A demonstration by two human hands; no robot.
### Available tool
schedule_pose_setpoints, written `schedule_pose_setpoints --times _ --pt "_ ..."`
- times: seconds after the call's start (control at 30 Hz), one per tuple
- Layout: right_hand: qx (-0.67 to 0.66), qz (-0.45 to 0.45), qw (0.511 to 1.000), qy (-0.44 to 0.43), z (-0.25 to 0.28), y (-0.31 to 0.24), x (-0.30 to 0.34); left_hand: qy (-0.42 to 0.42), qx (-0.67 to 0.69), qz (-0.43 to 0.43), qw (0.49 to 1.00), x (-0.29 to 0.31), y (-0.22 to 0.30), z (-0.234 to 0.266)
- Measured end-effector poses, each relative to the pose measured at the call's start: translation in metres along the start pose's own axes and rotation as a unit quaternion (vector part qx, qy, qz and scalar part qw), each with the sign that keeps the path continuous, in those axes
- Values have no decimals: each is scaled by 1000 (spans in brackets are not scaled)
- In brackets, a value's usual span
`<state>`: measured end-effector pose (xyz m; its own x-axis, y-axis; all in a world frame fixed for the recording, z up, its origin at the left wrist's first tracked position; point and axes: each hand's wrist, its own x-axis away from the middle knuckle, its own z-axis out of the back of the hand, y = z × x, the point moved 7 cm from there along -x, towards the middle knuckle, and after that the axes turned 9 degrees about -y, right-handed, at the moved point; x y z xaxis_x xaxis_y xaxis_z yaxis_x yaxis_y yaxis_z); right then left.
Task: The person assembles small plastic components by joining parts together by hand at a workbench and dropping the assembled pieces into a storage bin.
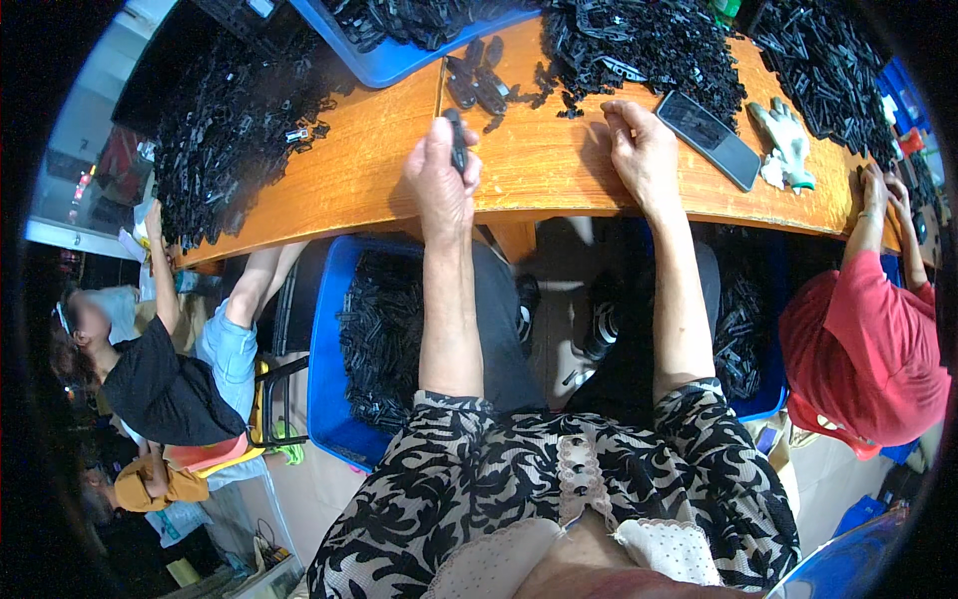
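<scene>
My left hand [444, 175] is closed round a black elongated plastic piece [456, 140], held upright above the wooden table [379, 140]. My right hand [639, 150] hovers over or rests on the table to the right, fingers curled in; anything between them is hidden. Just beyond my left hand lie several loose dark elongated pieces [477, 82]. A heap of small black parts [639, 50] spreads out past my right hand. Beside that hand lies a dark-screened phone [709, 138].
A grey work glove [785, 140] lies right of the phone. Black parts also heap at the left [235, 140] and far right [823, 75]. A blue bin [399, 70] stands at the back, another blue bin [324, 339] below the table. Co-workers sit left [170, 379] and right [863, 349].
</scene>
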<state>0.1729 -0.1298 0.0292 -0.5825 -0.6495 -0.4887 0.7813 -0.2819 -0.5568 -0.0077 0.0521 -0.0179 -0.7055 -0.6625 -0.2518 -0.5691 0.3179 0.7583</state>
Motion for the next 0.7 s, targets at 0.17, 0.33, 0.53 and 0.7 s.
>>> schedule_pose_setpoints --times 0.17,0.33,0.53,0.7 --pt "169 78 982 -19 -16 -32 0 161 -109 -29 980 -17 27 24" --pt "189 116 974 -44 -27 -43 -1 192 -316 -28 929 -88 29 75" --pt "198 68 977 -38 -21 -33 6 144 -698 89 695 -128 11 37" --pt "251 27 959 -129 -28 -37 6 79 -543 110 828 -96 3 42"
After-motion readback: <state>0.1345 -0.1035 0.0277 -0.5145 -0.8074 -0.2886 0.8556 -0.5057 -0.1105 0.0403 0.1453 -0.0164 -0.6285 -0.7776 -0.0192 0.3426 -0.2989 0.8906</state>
